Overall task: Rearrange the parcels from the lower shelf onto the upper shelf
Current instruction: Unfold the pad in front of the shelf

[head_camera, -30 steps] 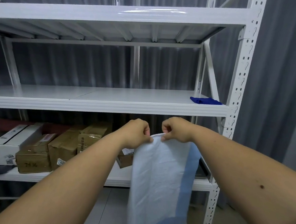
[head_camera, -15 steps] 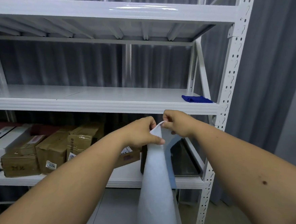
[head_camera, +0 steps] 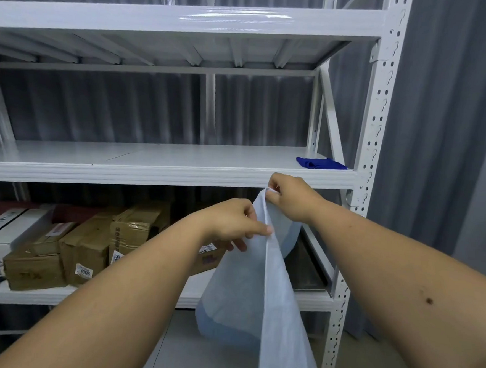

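Pale blue-white fabric, a thin bag (head_camera: 255,285), hangs in front of the white metal rack, held up by its top edge. The right hand (head_camera: 289,197) pinches the upper corner just below the front lip of the upper shelf (head_camera: 157,160), its fingers curled tight on the cloth; the left hand (head_camera: 230,226) sits lower and nearer, thumb and fingers clamped on the same edge, so the rim runs slanted between the two hands. The bag's lower part drapes past the front edge of the lower shelf (head_camera: 41,294) and down toward the floor. On that lower shelf the parcels stand toward the left: taped brown cardboard boxes (head_camera: 87,247) packed side by side, touching, with a white box (head_camera: 5,233) beside them at the far left. The upper shelf lies broad and bare across most of its width, with only a folded blue cloth (head_camera: 319,163) at its right end, close to the perforated upright (head_camera: 373,152).
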